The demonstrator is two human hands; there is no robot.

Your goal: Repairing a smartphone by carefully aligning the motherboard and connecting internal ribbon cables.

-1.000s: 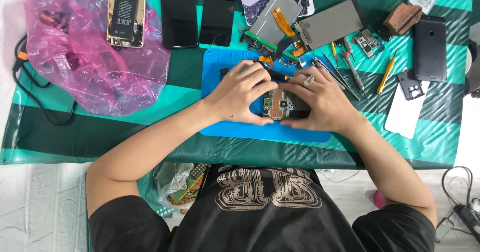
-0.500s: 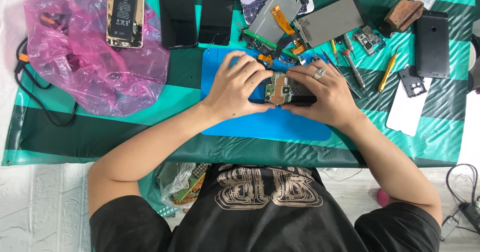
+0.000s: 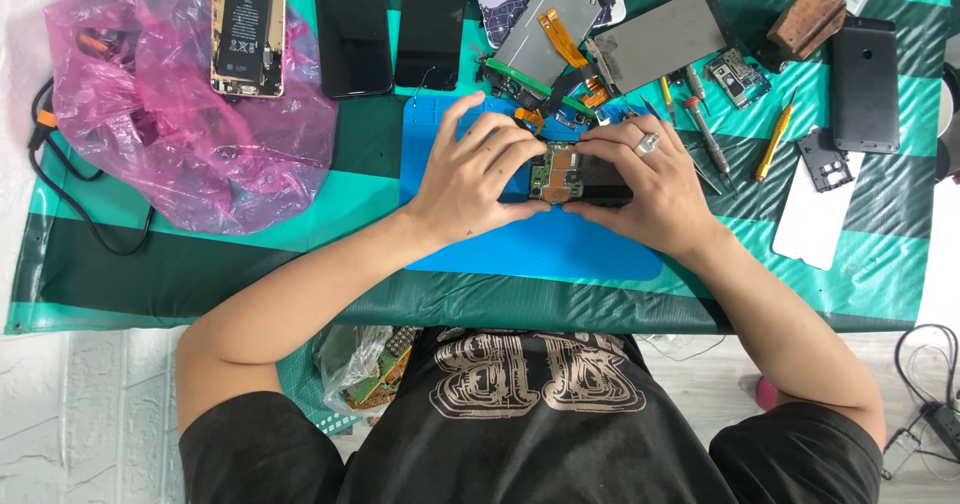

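Observation:
Both of my hands meet over a blue work mat (image 3: 540, 249) on a green striped table cover. My left hand (image 3: 475, 169) and my right hand (image 3: 650, 189), which wears a ring, grip a small opened phone body (image 3: 580, 176) between them. Its green circuit board faces up and a dark part sits beside it. My fingers cover the phone's ends and top edge.
A pink plastic bag (image 3: 180, 124) lies at the left with an opened phone (image 3: 248, 29) on it. Two dark phones (image 3: 390, 26), screen panels (image 3: 660, 36), screwdrivers (image 3: 705, 124), a black phone (image 3: 865, 84) and a white back cover (image 3: 815, 219) surround the mat.
My hands and the phone body have shifted slightly up the mat, away from me. My right hand has turned so its fingers lie over the top of the phone.

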